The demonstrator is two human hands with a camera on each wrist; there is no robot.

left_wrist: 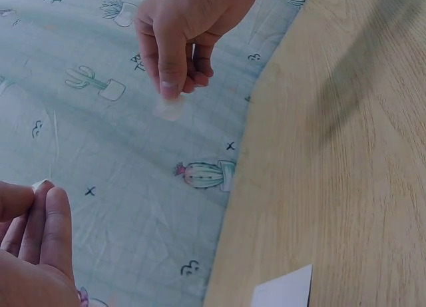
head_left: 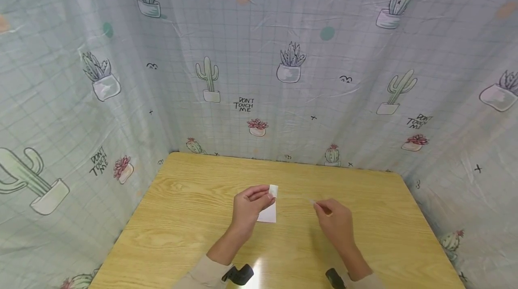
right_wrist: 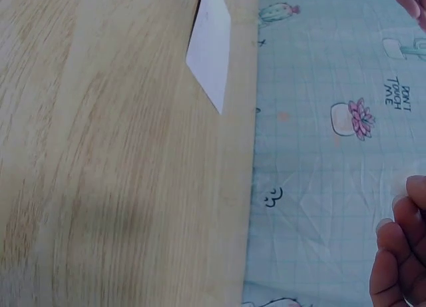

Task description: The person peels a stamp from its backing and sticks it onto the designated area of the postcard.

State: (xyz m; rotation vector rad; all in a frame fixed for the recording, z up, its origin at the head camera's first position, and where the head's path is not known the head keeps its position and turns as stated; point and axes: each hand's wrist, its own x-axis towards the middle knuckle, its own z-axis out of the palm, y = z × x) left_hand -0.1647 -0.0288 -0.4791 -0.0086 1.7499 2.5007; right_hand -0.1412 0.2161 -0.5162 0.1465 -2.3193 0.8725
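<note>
My left hand pinches a small white slip between thumb and fingers, above the table. To its right, my right hand holds a small translucent piece by its edge between thumb and index finger. That piece looks thin and see-through in the left wrist view; its exact kind cannot be told. A gap separates the two hands. Below the left hand a white rectangular card lies on the table, partly covered by that hand in the head view. One dark edge of the card shows in the right wrist view.
The wood-grain table spans the space under both hands. A pale curtain printed with cacti hangs behind it and along both sides. Dark wrist cameras sit on both wrists, the left one near the table's front.
</note>
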